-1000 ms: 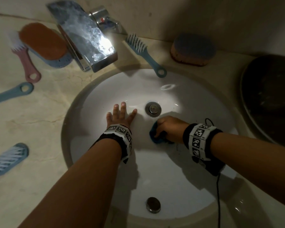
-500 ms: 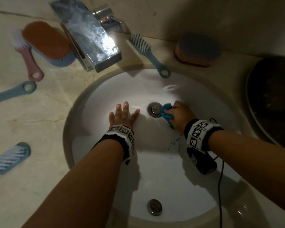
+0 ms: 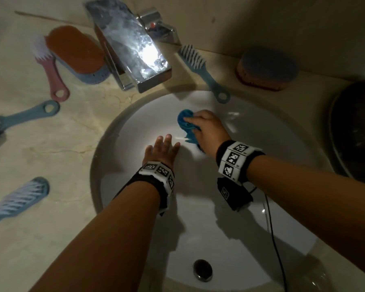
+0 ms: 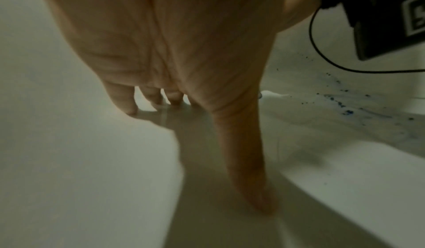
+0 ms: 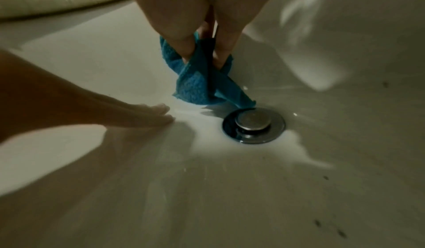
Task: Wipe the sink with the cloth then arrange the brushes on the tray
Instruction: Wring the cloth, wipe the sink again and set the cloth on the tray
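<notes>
A crumpled blue cloth (image 3: 187, 125) is gripped by my right hand (image 3: 207, 125) and pressed against the white sink (image 3: 219, 218) on the far slope, below the faucet. In the right wrist view the cloth (image 5: 197, 81) bunches between thumb and fingers just beyond the metal drain (image 5: 253, 124). My left hand (image 3: 162, 148) rests flat on the basin with straight fingers (image 4: 128, 104). Brushes lie around the rim: a pink one (image 3: 51, 74), blue ones (image 3: 23, 118) (image 3: 17, 201), a teal one (image 3: 202, 70).
The chrome faucet (image 3: 131, 45) overhangs the sink's far edge. An orange-topped scrubber (image 3: 76, 53) sits left of it and another scrubber (image 3: 266, 68) at the back right. A dark round tray (image 3: 356, 131) stands at the right. Blue specks (image 4: 345, 106) dot the basin.
My right hand has swept the cloth from the near side of the drain, past it, up toward the faucet. The left hand has stayed flat in place.
</notes>
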A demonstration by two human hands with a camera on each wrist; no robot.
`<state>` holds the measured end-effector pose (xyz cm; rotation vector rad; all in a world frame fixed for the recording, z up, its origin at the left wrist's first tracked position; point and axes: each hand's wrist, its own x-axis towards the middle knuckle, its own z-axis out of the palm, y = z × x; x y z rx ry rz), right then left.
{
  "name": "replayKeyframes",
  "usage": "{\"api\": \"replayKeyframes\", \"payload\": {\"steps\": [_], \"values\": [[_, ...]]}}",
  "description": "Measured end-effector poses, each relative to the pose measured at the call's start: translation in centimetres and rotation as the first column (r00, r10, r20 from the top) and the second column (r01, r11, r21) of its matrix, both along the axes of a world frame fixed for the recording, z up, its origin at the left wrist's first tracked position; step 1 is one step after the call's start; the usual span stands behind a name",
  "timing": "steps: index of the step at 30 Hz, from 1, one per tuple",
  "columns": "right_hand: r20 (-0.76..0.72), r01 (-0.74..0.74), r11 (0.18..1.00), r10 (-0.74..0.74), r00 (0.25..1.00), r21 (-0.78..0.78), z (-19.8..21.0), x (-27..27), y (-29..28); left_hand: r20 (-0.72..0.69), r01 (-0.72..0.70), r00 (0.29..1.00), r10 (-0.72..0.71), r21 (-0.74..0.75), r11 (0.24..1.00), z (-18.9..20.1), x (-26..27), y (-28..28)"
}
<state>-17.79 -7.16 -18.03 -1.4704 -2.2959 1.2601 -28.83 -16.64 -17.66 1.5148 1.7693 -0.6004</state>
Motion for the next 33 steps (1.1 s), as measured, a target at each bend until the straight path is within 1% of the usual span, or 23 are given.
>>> {"api": "replayKeyframes", "payload": {"steps": [2, 3, 4, 5, 6, 7, 8, 9, 11, 12, 13, 14, 17, 19, 21, 23, 24, 26, 27, 29, 31, 32, 33], "values": [[-0.051, 0.018, 0.998, -0.021, 0.998, -0.059, -0.1, -1.4, -0.2, 0.009, -0.013, 1.000, 0.013, 0.011, 1.000, 0.9, -0.7, -0.1], [-0.099, 0.061, 0.989, -0.075, 0.992, -0.138, -0.1, -1.9, -0.5, 0.001, -0.017, 1.000, 0.017, 0.022, 1.000, 1.4, -1.0, -0.2], [-0.091, 0.068, 0.984, -0.084, 0.992, -0.167, -0.9, -2.3, -0.5, -0.011, -0.021, 1.000, 0.022, 0.032, 0.999, 1.8, -1.3, -0.3], [-0.057, 0.046, 0.987, -0.055, 0.997, -0.154, -2.1, -2.3, -0.4, -0.021, -0.027, 0.999, 0.028, 0.038, 0.999, 2.0, -1.5, -0.3], [-0.031, -0.012, 0.989, 0.008, 0.999, -0.147, -3.0, -2.4, -0.4, -0.025, -0.032, 0.999, 0.033, 0.038, 0.999, 2.2, -1.6, -0.5], [-0.021, -0.023, 0.984, 0.019, 1.000, -0.175, -3.2, -2.5, -0.6, -0.026, -0.030, 0.999, 0.031, 0.035, 0.999, 2.1, -1.7, -0.5], [0.021, -0.055, 0.985, 0.059, 0.998, -0.166, -3.0, -2.5, -0.7, -0.026, -0.026, 0.999, 0.026, 0.031, 0.999, 2.0, -1.7, -0.5], [0.073, -0.102, 0.970, 0.121, 0.990, -0.220, -2.0, -2.5, -1.0, -0.024, -0.024, 0.999, 0.025, 0.031, 0.999, 2.0, -1.6, -0.4], [0.216, -0.223, 0.947, 0.274, 0.937, -0.232, -1.4, -1.7, -1.2, -0.019, -0.043, 0.999, 0.043, 0.046, 0.998, 2.0, -1.4, -0.1], [0.286, -0.296, 0.935, 0.342, 0.895, -0.194, -0.9, -1.2, -1.4, -0.015, -0.056, 0.998, 0.057, 0.055, 0.997, 2.0, -1.2, 0.0], [0.327, -0.323, 0.922, 0.380, 0.866, -0.216, -0.5, -0.6, -1.8, -0.012, -0.061, 0.998, 0.062, 0.054, 0.997, 1.9, -1.0, 0.1], [0.335, -0.323, 0.910, 0.399, 0.853, -0.261, -0.2, -0.2, -2.2, -0.016, -0.059, 0.998, 0.060, 0.045, 0.997, 1.9, -0.8, 0.2], [0.266, -0.142, 0.880, 0.286, 0.921, -0.452, 0.2, 0.6, -2.9, -0.014, -0.069, 0.997, 0.070, 0.051, 0.996, 1.4, -0.1, 1.2], [0.304, -0.167, 0.865, 0.339, 0.890, -0.474, 0.2, 1.2, -2.9, 0.049, -0.108, 0.993, 0.106, 0.053, 0.993, 1.0, 0.6, 2.1], [0.358, -0.195, 0.859, 0.391, 0.848, -0.473, 0.2, 2.4, -3.3, 0.098, -0.066, 0.993, 0.061, 0.050, 0.997, 0.4, 1.4, 2.7], [0.369, -0.256, 0.863, 0.430, 0.824, -0.435, -0.5, 3.9, -3.1, 0.097, -0.009, 0.995, 0.004, 0.046, 0.999, -0.3, 2.0, 2.9], [0.368, -0.236, 0.884, 0.393, 0.842, -0.403, -0.5, 4.5, -2.7, 0.096, -0.005, 0.995, 0.001, 0.041, 0.999, -0.5, 2.3, 3.0], [0.301, -0.014, 0.919, 0.143, 0.943, -0.394, -0.1, 5.5, -1.7, 0.092, -0.008, 0.996, 0.005, 0.032, 0.999, -0.7, 2.6, 3.0], [0.277, 0.074, 0.932, 0.028, 0.961, -0.354, -0.2, 6.0, -0.9, 0.084, -0.004, 0.996, 0.002, 0.030, 1.000, -0.8, 2.8, 3.0], [0.282, 0.087, 0.988, -0.047, 0.958, -0.129, -0.2, 6.9, 0.7, 0.076, 0.006, 0.997, -0.009, 0.036, 0.999, -1.0, 2.9, 3.0], [0.317, 0.006, 0.999, -0.023, 0.948, 0.054, -0.4, 8.0, 1.8, 0.085, -0.002, 0.996, -0.002, 0.042, 0.999, -1.2, 2.9, 2.9], [0.407, -0.110, 0.989, 0.060, 0.911, 0.101, -0.6, 8.5, 2.2, 0.084, -0.004, 0.996, 0.000, 0.046, 0.999, -1.2, 2.9, 2.9], [0.512, -0.237, 0.965, 0.150, 0.846, 0.110, -0.8, 8.8, 2.3, 0.080, -0.006, 0.997, 0.002, 0.054, 0.998, -1.3, 2.9, 2.9]]}}
